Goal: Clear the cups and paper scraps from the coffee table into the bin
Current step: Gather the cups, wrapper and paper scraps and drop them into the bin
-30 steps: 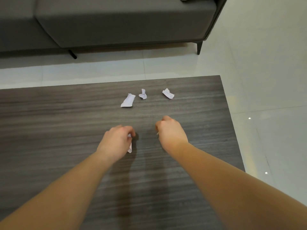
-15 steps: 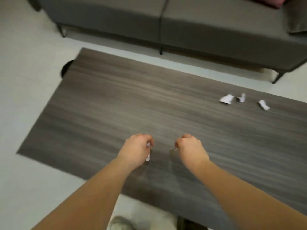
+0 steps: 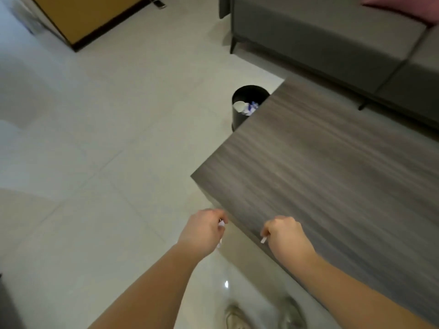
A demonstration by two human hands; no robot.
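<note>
My left hand [image 3: 203,230] is curled round a white paper scrap [image 3: 221,224] and hangs over the floor just off the near left corner of the dark wood coffee table [image 3: 332,174]. My right hand [image 3: 286,235] pinches another small white scrap [image 3: 263,240] above the table's near edge. A black round bin [image 3: 240,115] stands on the floor at the table's far left corner, partly hidden by the tabletop; a white cup [image 3: 238,106] and blue-and-white paper lie inside it. The part of the tabletop in view is bare.
A grey sofa [image 3: 332,36] runs along the far side of the table, with a pink cushion [image 3: 403,8] on it. A wooden cabinet [image 3: 90,17] stands at the top left. Pale floor tiles spread to the left. My shoes [image 3: 261,314] show at the bottom.
The view has swung left: the three scraps on the table have left the frame and the bin has come into sight. Both hands, still holding scraps, now sit at the table's left corner.
</note>
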